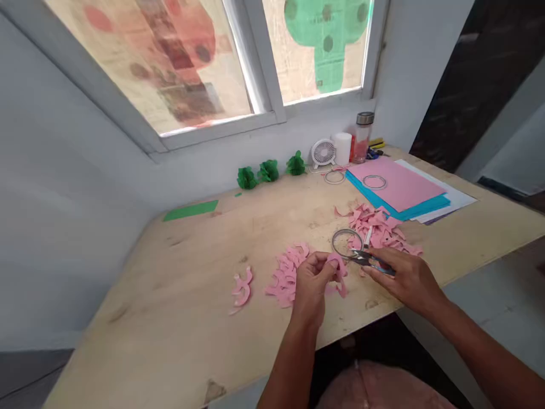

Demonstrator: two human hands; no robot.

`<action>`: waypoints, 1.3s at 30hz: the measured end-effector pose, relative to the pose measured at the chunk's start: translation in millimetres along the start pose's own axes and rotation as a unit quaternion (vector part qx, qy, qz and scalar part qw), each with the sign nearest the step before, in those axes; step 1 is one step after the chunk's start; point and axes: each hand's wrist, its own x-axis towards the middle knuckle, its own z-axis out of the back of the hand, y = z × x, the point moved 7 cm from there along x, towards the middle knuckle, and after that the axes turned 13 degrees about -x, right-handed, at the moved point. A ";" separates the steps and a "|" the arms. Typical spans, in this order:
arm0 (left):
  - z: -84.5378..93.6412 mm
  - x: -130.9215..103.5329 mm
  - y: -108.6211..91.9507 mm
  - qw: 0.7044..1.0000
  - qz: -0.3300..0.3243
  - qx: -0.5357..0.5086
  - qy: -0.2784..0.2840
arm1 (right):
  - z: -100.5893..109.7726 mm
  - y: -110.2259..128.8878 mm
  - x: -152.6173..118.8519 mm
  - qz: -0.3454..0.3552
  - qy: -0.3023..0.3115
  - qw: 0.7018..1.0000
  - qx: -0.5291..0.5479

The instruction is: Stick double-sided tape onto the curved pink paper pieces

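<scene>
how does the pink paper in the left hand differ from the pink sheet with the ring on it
The pink paper is small with curved edges; the pink sheet is far larger with straight edges. The pink paper is held in the left hand's fingers; the pink sheet lies flat on blue sheets. Both are pink.

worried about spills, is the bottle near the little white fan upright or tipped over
Upright: the bottle stands on its base on the table, with its lid at the top.
</scene>
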 end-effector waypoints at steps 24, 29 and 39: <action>19.1 -25.2 -15.0 0.958 -0.112 0.260 -0.045 | 3.6 29.3 -2.9 0.050 0.037 0.998 0.011; 6.6 -26.2 -26.9 0.918 -0.179 0.353 -0.017 | 5.1 31.9 -3.1 0.058 0.035 0.998 0.002; -7.4 -30.7 -39.4 0.881 -0.237 0.409 0.015 | 5.3 39.3 -2.1 0.090 0.029 0.995 -0.036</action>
